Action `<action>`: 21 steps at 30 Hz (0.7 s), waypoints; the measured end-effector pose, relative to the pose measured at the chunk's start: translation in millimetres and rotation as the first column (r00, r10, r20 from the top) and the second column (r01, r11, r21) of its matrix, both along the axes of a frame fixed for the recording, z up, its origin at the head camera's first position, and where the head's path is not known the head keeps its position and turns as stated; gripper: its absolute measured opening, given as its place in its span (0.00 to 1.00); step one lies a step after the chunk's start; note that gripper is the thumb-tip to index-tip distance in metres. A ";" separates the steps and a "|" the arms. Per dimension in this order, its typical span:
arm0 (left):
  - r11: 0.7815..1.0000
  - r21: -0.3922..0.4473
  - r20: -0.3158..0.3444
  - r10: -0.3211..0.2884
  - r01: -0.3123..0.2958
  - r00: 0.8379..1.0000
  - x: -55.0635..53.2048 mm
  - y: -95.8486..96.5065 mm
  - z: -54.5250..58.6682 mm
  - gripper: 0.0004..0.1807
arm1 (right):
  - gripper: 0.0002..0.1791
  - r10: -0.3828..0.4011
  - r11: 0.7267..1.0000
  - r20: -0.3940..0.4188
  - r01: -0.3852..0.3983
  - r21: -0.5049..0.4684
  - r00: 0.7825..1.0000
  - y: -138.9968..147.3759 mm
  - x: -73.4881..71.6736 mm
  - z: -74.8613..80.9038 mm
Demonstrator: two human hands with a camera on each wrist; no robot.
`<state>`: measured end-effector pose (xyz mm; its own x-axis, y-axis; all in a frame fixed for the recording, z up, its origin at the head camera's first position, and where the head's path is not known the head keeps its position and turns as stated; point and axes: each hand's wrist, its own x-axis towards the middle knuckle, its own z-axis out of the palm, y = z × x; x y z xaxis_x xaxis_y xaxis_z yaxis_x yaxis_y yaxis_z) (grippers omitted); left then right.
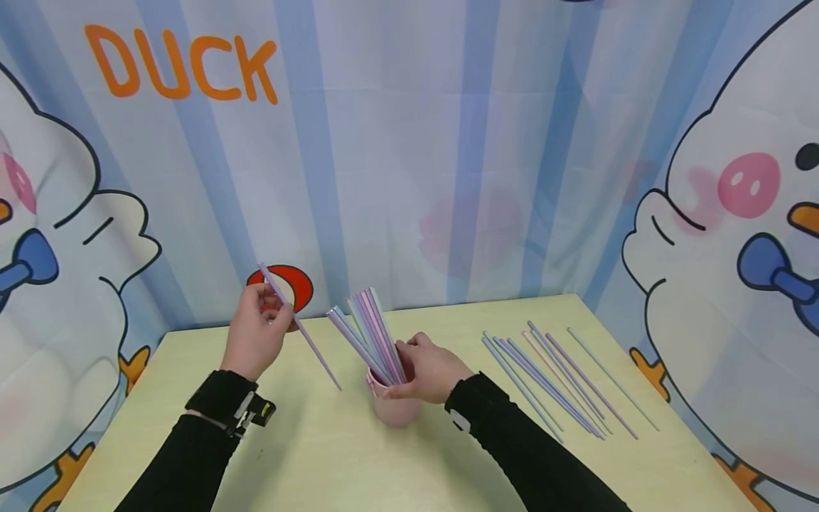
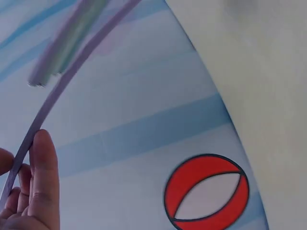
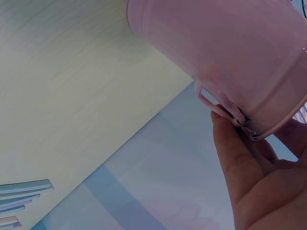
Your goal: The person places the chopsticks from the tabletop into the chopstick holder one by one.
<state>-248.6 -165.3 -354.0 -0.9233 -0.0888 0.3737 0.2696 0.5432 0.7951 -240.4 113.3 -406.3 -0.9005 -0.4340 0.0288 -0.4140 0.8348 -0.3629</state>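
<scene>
1. Head view: a person's left hand pinches one thin purple straw between thumb and fingers, to the left of a pink cup on the pale desk.
2. The straw slants from upper left to lower right; its lower end is beside the cup, apart from it. The relation that seems to matter: the cup's mouth lies rightward of that end, and the left hand is nearer the straw.
3. The right hand grips the cup near its rim, fingers at the handle.
4. A straw bundle stands inside, leaning left.
5. Loose straws lie right of the right hand.
</scene>
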 end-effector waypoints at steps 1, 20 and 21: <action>1.000 0.006 -0.015 -0.003 0.003 1.000 1.5 2.8 2.9 0.22 | 0.51 -0.001 1.000 0.001 0.001 0.000 1.000 -0.1 0.3 0.2; 0.989 0.126 -0.062 -0.070 0.077 0.996 7.5 37.2 14.3 0.21 | 0.51 -0.013 1.000 0.007 0.013 0.004 1.000 -1.0 -0.6 0.0; 0.989 0.124 -0.058 -0.076 0.083 0.995 7.7 38.5 13.3 0.21 | 0.51 -0.014 1.000 0.009 0.014 0.002 1.000 -1.0 -0.8 -0.2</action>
<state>-241.0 -126.9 -340.7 -0.9086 -0.0657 0.4125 0.3512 0.4145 0.8395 -241.2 112.3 -406.5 -0.9066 -0.4216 0.0201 -0.3992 0.8410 -0.3652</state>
